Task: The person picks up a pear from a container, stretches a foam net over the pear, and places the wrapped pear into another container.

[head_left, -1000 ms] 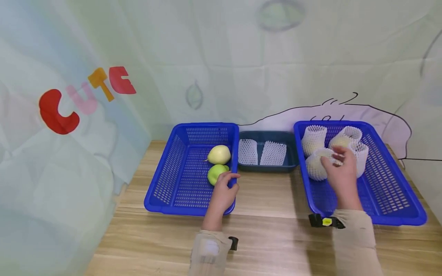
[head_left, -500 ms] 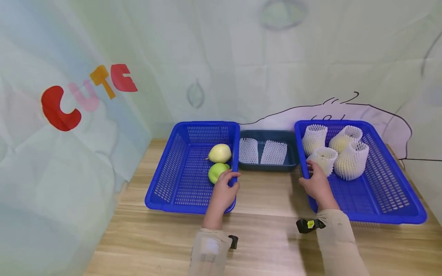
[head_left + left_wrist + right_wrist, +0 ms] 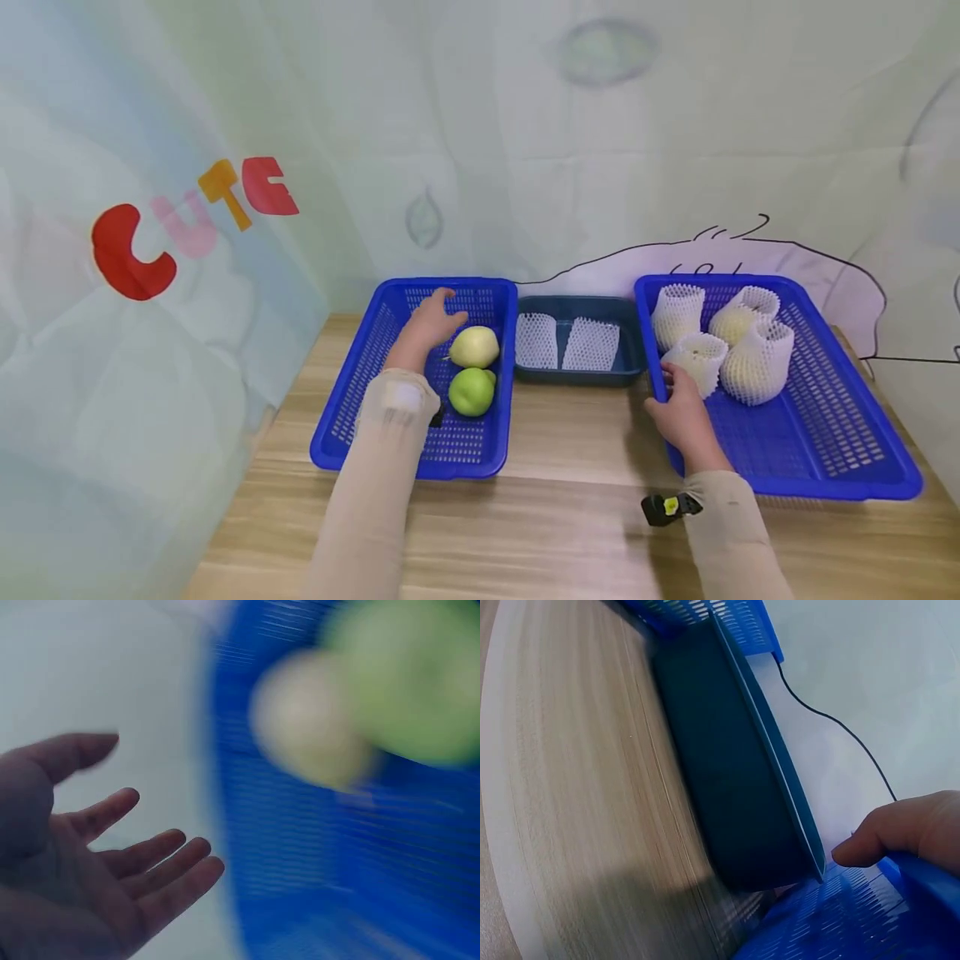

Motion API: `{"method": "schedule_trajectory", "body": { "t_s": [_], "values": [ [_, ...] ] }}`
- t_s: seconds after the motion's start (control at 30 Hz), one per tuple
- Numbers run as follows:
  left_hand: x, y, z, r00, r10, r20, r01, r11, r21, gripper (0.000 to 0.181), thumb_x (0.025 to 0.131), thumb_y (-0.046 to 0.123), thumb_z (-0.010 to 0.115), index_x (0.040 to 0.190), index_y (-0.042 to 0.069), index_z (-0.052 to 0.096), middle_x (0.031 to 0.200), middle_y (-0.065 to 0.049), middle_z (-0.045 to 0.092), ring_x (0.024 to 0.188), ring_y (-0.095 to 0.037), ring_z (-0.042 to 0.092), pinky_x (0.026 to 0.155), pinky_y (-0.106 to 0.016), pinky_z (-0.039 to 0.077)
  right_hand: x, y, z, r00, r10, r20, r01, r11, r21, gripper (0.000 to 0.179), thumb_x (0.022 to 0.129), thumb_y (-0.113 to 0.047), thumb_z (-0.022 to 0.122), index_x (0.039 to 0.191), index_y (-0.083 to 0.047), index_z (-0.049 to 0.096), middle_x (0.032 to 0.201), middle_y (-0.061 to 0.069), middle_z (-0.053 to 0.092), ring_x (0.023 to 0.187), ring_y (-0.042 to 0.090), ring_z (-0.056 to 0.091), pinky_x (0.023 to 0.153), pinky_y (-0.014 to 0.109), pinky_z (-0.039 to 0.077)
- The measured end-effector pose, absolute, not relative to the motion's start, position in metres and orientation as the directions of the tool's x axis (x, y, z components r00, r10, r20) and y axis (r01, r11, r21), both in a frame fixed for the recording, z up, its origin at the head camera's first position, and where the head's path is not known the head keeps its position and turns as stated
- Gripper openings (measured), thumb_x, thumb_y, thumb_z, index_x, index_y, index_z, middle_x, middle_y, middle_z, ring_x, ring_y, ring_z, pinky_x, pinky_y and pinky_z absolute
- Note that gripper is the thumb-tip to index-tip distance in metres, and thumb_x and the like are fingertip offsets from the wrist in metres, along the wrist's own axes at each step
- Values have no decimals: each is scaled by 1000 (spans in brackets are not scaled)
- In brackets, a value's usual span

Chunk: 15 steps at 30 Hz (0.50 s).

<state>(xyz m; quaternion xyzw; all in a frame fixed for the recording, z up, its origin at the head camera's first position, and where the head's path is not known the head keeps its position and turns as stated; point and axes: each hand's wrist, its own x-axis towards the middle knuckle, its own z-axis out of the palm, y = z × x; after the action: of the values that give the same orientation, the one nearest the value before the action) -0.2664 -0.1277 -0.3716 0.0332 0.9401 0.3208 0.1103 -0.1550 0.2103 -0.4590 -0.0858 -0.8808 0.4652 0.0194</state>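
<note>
My left hand (image 3: 431, 323) hovers with spread, empty fingers over the left blue basket (image 3: 411, 465), beside a pale yellow pear (image 3: 475, 347). A green apple (image 3: 472, 392) lies just in front of the pear. In the left wrist view the fruit is blurred, and the thumb and fingers (image 3: 174, 889) stand apart. My right hand (image 3: 684, 417) grips the left rim of the right blue basket (image 3: 832, 487), thumb (image 3: 885, 834) outside and fingers inside. Next to it are several pale fruits in white foam net sleeves (image 3: 757, 367); the nearest sleeved fruit (image 3: 697, 360) stands close by the fingers.
Between the baskets stands a dark green tray (image 3: 577, 377) holding two flat foam net sleeves (image 3: 591, 344). The wooden table (image 3: 555, 533) runs up to a printed cloth backdrop (image 3: 480, 150) behind and at the left.
My right hand has left the sleeved fruit for the right basket's left rim. From the left basket's right rim, my left hand has moved back and left, over that basket.
</note>
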Motion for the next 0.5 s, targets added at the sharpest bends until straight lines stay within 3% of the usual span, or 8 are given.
{"method": "schedule_trajectory", "body": {
  "t_s": [0.13,0.3,0.37,0.5],
  "values": [
    [-283,-143,-415,-907,113,-407,-175,776,606,77,92,37,52,146,1,11,147,-26,18,133,-40,20,105,-50,23,-155,209,-460,-985,170,-41,130,555,-821,62,78,2,52,134,14,28,123,35,41,109,45,45,93,52,36],
    [-280,-151,-438,-830,14,-558,-391,700,598,95,85,49,58,149,7,1,153,-15,7,138,-34,9,108,-49,16,-154,207,-459,-984,168,-67,150,556,-818,63,79,0,52,135,12,27,125,34,40,110,45,44,93,53,35],
    [-280,-150,-440,-829,14,-559,-394,695,602,93,83,50,60,148,5,11,152,-14,14,137,-34,14,107,-50,19,-154,207,-458,-982,173,-74,160,559,-814,63,79,-1,52,136,12,27,126,34,39,111,45,43,93,53,35],
    [-286,-143,-443,-892,54,-448,-268,737,621,71,83,40,64,133,-5,41,133,-20,45,121,-34,42,100,-47,33,-155,208,-458,-982,178,-60,152,560,-814,63,78,0,51,135,12,28,125,34,39,110,45,44,93,53,35]
  ]
}}
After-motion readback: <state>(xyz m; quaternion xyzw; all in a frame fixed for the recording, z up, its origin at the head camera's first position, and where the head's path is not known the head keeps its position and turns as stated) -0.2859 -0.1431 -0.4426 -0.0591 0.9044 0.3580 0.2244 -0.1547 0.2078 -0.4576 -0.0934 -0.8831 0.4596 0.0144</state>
